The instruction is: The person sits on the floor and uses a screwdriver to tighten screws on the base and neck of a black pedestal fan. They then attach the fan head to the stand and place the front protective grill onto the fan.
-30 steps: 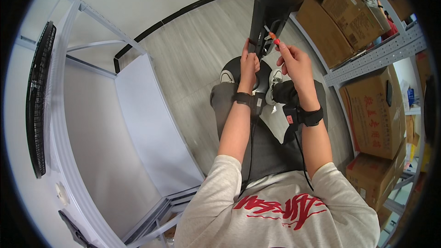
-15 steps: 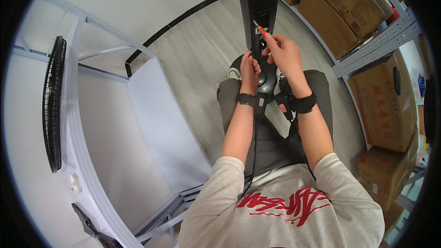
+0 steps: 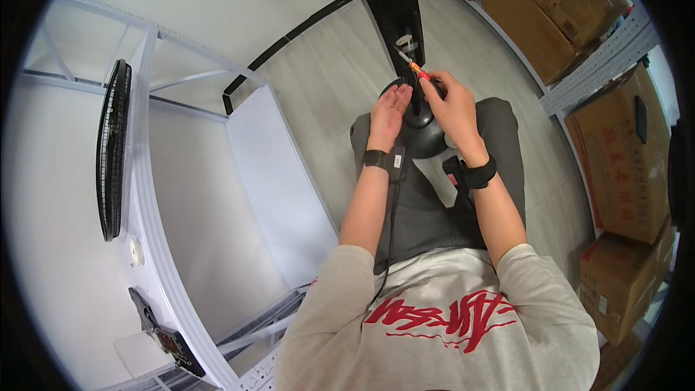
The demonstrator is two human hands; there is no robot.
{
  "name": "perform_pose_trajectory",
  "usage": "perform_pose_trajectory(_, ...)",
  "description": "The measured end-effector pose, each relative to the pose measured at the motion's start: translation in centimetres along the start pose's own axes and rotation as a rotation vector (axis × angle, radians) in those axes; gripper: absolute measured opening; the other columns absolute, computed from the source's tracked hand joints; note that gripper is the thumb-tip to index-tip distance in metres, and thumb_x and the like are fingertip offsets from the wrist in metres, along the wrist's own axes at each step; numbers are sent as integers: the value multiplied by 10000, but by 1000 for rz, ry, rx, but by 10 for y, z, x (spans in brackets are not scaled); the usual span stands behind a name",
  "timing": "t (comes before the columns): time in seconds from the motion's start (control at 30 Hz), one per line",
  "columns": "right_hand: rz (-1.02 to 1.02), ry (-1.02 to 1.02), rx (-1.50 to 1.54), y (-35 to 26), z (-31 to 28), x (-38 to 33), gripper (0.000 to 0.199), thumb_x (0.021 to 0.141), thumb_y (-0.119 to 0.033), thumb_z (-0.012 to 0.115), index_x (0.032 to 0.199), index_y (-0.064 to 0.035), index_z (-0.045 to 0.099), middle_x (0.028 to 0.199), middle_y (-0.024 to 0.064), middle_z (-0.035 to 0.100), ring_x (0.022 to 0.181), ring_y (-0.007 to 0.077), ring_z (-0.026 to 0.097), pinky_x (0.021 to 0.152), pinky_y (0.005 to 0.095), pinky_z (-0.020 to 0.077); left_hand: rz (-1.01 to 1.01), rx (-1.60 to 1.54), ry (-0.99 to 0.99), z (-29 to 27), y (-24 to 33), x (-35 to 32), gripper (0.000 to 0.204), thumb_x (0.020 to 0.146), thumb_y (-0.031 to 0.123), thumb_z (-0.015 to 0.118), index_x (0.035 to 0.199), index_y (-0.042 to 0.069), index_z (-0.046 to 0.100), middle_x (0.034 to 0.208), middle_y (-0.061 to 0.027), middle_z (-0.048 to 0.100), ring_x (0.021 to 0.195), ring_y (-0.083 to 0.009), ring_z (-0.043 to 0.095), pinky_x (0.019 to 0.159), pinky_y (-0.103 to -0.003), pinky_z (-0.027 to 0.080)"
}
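A black column [image 3: 394, 18] leans away from me, with a round black base [image 3: 423, 143] between my legs. My right hand [image 3: 454, 106] grips a screwdriver [image 3: 418, 69] by its red and orange handle. Its metal shaft points up and to the left, in front of the column's opening. A whitish part [image 3: 405, 42] shows inside that opening. My left hand [image 3: 389, 111] is beside the lower column, palm turned up and fingers stretched out. A tiny mark or object shows on its palm, too small to name.
On the left, a white shelf rack [image 3: 163, 261] carries a round black grille [image 3: 114, 148], a small white disc [image 3: 137, 252] and a dark flat part [image 3: 177, 347]. Cardboard boxes [image 3: 615, 152] fill the metal shelving on the right. A dark phone-like object [image 3: 641, 121] lies on one box.
My left hand has opened from curled fingers to a turned-up palm. My right hand and the screwdriver have moved slightly lower. The column now leans further left in view.
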State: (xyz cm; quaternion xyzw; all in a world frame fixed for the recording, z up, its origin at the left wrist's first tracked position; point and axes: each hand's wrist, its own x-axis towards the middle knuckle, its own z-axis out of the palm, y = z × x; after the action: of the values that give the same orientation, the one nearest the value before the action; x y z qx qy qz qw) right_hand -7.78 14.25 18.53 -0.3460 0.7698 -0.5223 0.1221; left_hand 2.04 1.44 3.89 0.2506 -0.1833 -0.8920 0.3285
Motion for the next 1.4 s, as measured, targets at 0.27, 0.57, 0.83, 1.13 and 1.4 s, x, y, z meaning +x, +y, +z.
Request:
perform_pose_trajectory(0.27,143,-164,119,109,7,-29,319,884,-309,713,1061,-44,705,697,122,630,620,209,599,592,336,464,-66,-10,-28,-5,-6,9,308,1005,1,444,1291,-103,400,1404,-308,436,1327,-401,469,1133,-441,426)
perform_pose_trajectory(0.57,89,-133,138,142,6,-36,273,884,-265,733,1072,-68,718,674,45,638,594,97,562,555,270,436,-79,123,-3,10,-21,14,242,1017,75,503,1205,-70,459,1321,-283,537,1251,-393,547,1083,-486,471)
perform_pose_trajectory(0.83,139,-120,111,141,-1,-36,298,858,-297,750,1072,-91,721,752,135,657,685,230,630,638,335,494,-86,222,16,14,-29,18,239,1008,183,580,1107,-27,525,1218,-252,618,1151,-361,623,1023,-476,522)
perform_pose_trajectory(1.13,164,-159,61,143,-4,-36,315,862,-309,738,1094,-97,716,853,207,699,806,361,695,713,395,535,-75,253,12,19,-33,14,247,1006,196,587,1106,-22,532,1211,-230,625,1139,-334,632,1016,-449,530)
perform_pose_trajectory(1.4,75,-102,27,142,-3,-39,304,847,-261,762,1105,-109,711,772,143,675,703,258,667,653,343,517,-57,209,33,17,-39,17,263,1014,163,565,1172,-42,520,1254,-221,604,1174,-331,609,1046,-455,505)
